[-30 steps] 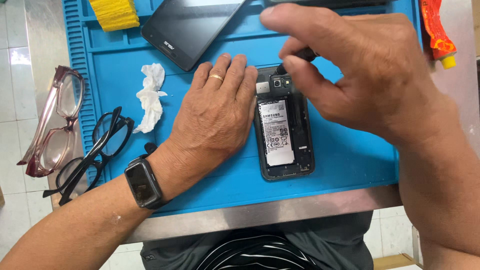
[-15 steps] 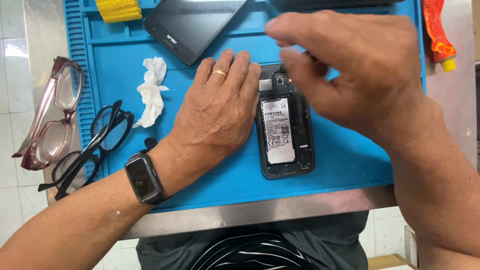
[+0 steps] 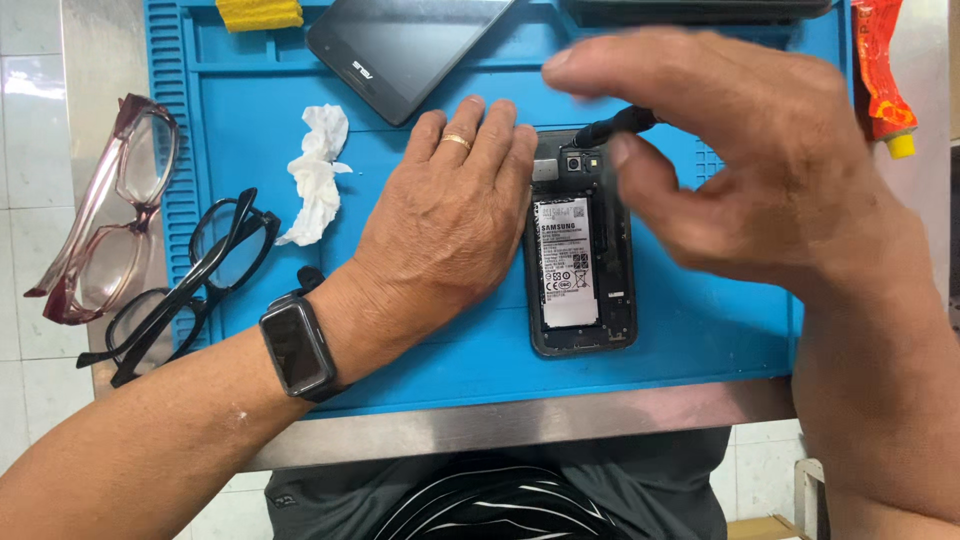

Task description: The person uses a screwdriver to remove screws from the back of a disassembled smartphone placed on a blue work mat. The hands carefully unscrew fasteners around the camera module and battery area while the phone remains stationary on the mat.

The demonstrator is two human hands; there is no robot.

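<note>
Left hand (image 3: 450, 215) lies flat and open beside the opened phone (image 3: 581, 262), touching its edge; right hand (image 3: 740, 160) pinches a black tool (image 3: 622, 125).

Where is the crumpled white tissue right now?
In the head view, the crumpled white tissue lies on the blue work mat, left of the left hand and right of the black glasses.

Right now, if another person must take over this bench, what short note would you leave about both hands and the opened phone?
Left hand: flat on the blue mat, its fingers against the left edge of the opened phone, holding nothing.
Right hand: raised over the phone's top, blurred, pinching a thin black tool whose tip is near the camera.
Done: back cover is off; the battery shows.
Left: battery not yet removed.
Nearby: second phone, crumpled tissue, two pairs of glasses at the left.
</note>
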